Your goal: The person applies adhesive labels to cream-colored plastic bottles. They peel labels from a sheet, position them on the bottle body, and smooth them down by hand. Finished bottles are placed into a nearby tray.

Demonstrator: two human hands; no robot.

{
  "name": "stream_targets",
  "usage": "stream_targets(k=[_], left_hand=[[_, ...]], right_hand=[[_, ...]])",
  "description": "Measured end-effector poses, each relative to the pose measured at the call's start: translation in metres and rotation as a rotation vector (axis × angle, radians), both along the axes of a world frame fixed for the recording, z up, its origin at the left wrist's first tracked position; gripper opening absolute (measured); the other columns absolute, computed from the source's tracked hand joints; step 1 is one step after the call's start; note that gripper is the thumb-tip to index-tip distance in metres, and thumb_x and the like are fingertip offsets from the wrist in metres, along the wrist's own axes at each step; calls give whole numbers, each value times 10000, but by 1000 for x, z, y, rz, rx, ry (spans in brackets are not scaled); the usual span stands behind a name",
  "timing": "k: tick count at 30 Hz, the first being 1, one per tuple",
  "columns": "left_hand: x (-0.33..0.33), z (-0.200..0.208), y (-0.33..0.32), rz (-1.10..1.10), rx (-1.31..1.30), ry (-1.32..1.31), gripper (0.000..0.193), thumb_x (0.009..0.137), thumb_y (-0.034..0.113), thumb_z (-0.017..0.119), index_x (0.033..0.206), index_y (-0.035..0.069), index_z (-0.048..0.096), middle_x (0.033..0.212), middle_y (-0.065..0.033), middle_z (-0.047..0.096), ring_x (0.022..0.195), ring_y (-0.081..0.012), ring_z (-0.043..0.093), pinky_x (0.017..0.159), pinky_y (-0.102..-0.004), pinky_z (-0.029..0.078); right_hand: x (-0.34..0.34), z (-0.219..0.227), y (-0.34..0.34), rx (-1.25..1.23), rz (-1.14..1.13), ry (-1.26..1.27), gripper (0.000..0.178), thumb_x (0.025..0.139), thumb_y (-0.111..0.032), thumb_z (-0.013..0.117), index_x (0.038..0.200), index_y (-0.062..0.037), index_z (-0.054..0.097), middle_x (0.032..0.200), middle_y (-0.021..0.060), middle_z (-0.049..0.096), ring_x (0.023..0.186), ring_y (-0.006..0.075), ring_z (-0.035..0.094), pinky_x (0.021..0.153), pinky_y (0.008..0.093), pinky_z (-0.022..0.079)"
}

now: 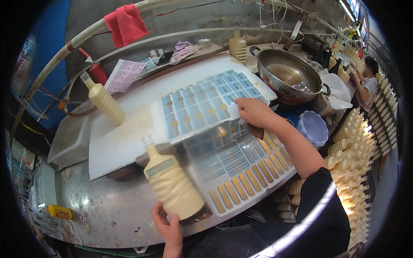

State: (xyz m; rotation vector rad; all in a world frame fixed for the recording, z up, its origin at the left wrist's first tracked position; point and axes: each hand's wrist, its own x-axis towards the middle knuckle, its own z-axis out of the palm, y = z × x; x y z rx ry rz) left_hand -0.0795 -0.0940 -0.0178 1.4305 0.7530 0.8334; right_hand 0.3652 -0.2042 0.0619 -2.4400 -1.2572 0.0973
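Fingers (161, 220) grip one of three cream bottles (172, 182); two label sheets (206, 103).

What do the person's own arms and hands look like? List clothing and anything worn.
Both hands are bare: no gloves, rings or watch visible. The right hand leads to a bare forearm and a black short sleeve. The left hand shows only to the wrist, unsleeved.
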Motion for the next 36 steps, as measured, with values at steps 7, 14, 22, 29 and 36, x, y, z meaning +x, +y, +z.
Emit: stream_targets(k=[7, 14, 22, 29, 36], left_hand=[[3, 1, 0, 7, 12, -22, 654, 874, 126, 654, 1460, 17, 387, 1359, -143, 503, 1193, -227, 540, 1061, -381, 431], [3, 0, 1, 5, 23, -21, 667, 888, 198, 686, 1454, 16, 384, 1355, -141, 502, 1192, -229, 541, 1053, -379, 432], [2, 2, 1, -12, 7, -23, 707, 901, 271, 720, 1461, 13, 374, 1367, -146, 491, 1210, -240, 538, 1065, -387, 422], [2, -2, -1, -31, 60, 15, 820, 844, 280, 788, 1482, 15, 347, 1413, -151, 460, 1263, -261, 509, 1095, -410, 404], [-1, 5, -2, -67, -2, -23, 778, 868, 194, 748, 1504, 20, 335, 1432, -151, 452, 1260, -262, 512, 1096, -405, 407]], right_hand=[[-6, -5, -11, 29, 44, -79, 150, 870, -137, 548, 850, -18, 638, 1337, 127, 669, 927, 401, 662, 803, 465, 541], [-3, -14, -13, 72, 97, -154, 159, 871, -144, 549, 834, -19, 640, 1398, 98, 636, 947, 380, 671, 811, 454, 551], [-31, 8, -31, 229, 49, -32, 123, 843, -130, 600, 830, -29, 668, 1347, 140, 661, 1020, 366, 679, 858, 413, 548], [-95, 16, -47, 177, 203, 424, 166, 826, -195, 738, 901, -57, 792, 991, 130, 741, 878, 255, 707, 758, 342, 545], [-138, 14, -33, 53, 200, 922, 288, 862, -253, 761, 985, 4, 795, 912, 124, 793, 818, 167, 725, 771, 332, 561]])
